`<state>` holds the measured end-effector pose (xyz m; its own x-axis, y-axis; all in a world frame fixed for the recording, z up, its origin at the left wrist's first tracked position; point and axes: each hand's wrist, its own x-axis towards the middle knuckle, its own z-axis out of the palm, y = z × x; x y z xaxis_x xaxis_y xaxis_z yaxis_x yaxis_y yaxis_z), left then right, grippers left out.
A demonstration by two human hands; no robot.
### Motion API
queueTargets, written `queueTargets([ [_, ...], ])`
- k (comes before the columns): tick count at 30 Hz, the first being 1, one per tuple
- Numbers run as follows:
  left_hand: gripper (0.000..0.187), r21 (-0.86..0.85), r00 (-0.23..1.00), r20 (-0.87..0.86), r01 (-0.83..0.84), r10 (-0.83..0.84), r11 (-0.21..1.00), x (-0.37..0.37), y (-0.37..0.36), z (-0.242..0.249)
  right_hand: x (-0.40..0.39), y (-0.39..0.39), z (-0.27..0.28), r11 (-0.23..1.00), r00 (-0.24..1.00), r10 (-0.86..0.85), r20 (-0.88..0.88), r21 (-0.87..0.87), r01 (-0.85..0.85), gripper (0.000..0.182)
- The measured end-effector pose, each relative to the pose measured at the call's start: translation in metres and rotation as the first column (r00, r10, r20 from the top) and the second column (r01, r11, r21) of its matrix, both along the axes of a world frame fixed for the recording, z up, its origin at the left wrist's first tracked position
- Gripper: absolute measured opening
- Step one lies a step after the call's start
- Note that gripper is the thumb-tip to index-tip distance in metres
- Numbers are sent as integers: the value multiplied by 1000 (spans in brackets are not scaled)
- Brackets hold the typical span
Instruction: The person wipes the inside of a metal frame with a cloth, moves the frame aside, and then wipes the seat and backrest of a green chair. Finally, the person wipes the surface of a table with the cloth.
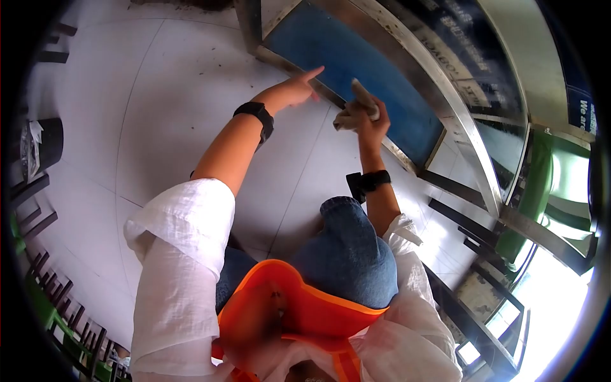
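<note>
My left hand (289, 93) reaches over the edge of a blue panel (398, 95), its index finger stretched out and nothing in its grasp. To the right, my right hand (375, 126) is closed round a crumpled beige rag (349, 118), part of which sticks up past the fingers. The rag overlaps the lower metal edge of the panel in this view. Both wrists wear black bands. The panel sits low in a metal frame (425, 63), close in front of my bent knee.
Pale floor tiles (172, 127) spread out to the left. A dark bin (49, 145) and dark chair legs stand along the left edge. Glass panes with lettering rise above the frame. A green chair (541, 184) and dark metal legs are at the right.
</note>
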<state>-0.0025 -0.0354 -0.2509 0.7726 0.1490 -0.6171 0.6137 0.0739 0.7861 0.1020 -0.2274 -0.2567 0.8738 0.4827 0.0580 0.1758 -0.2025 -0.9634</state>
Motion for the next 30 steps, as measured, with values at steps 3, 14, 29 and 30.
queueTargets([
  [3, 69, -18, 1000, 6, -17, 17, 1000, 1, -2, -2, -14, 26, 17, 959, 832, 256, 492, -240, -153, 32],
  [14, 32, 388, 932, 191, -361, 309, 848, -18, 48, -23, -12, 16, 1, 888, 764, 388, 515, -431, -161, 29],
  [29, 20, 710, 955, 75, -254, 288, 657, -30, 45, -9, 61, -130, 21, 958, 876, -157, -457, 144, 246, 45],
  [30, 21, 790, 977, 136, -208, 166, 578, -27, 39, -13, 64, -135, 8, 986, 953, -157, -259, 12, 165, 49],
])
